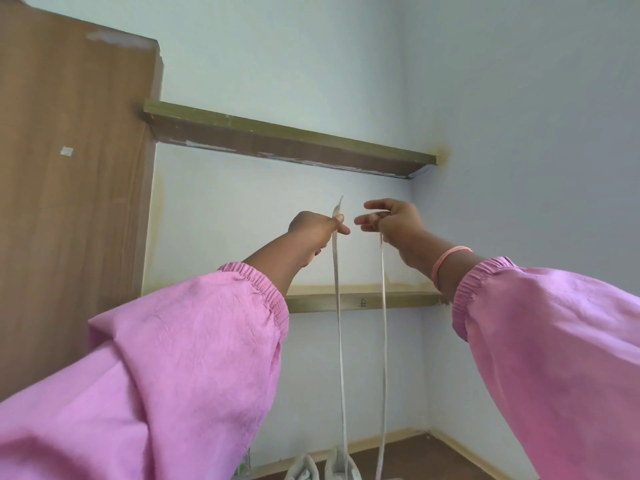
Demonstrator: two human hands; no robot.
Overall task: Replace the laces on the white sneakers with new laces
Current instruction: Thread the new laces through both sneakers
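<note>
a white lace (338, 306) is held up in two near-vertical strands above the white sneakers (337, 467), which are seen only in part at the bottom edge. the left strand is pinched by the left hand (317, 235), its tip standing above the fingers (341, 226). the right strand is gripped by the right hand (393, 225), some fingers spread loosely. both ends are level, equally distant from the sneakers; evening the lengths is judged the step in hand.

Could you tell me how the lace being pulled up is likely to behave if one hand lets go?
The lace looks flat and thin, so probably floppy. It runs straight only between the hands and the sneakers, so the released end would likely drop limp.
</note>
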